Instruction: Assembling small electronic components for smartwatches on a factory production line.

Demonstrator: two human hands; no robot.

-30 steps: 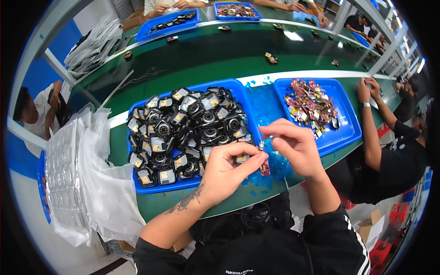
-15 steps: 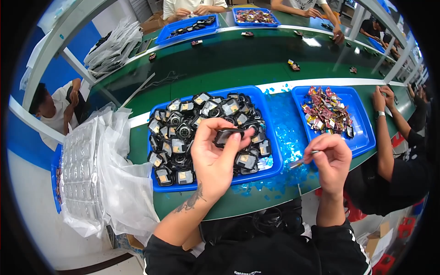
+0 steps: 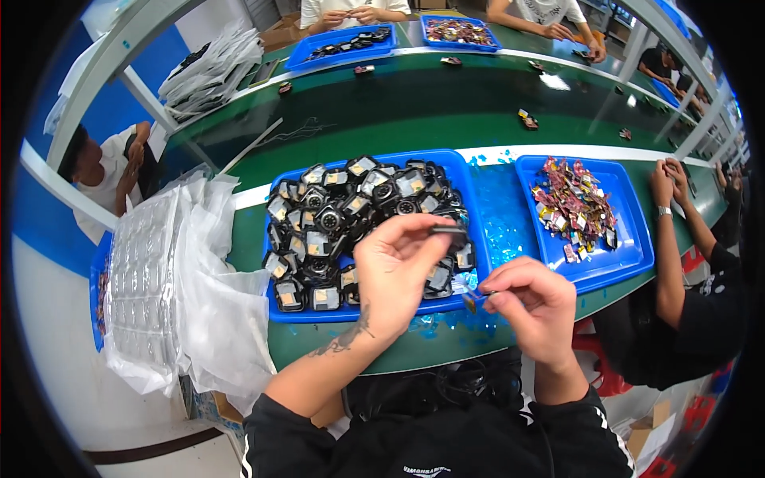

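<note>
My left hand (image 3: 394, 275) pinches a dark smartwatch case (image 3: 451, 230) between thumb and fingers, seen nearly edge-on. It hovers above the right part of a blue tray (image 3: 472, 171) heaped with black smartwatch cases (image 3: 328, 218), several showing grey and tan inner parts. Lower and to the right, my right hand (image 3: 535, 307) is closed on a thin metal tool (image 3: 472, 304). The tool looks like tweezers, but its exact kind is unclear. A gap separates its tip from the held case.
Beside my right hand stands a second blue tray (image 3: 633, 247) with a pile of small red and yellow circuit boards (image 3: 575, 203). Blue film scraps (image 3: 498, 219) litter the table between the trays. Wrapped clear plastic trays (image 3: 147, 279) stand at left. Co-workers sit around the green belt (image 3: 382, 95).
My right hand has come left and lower, closer to my left hand. The held watch case has shifted right and turned more edge-on. The whole view has swung slightly.
</note>
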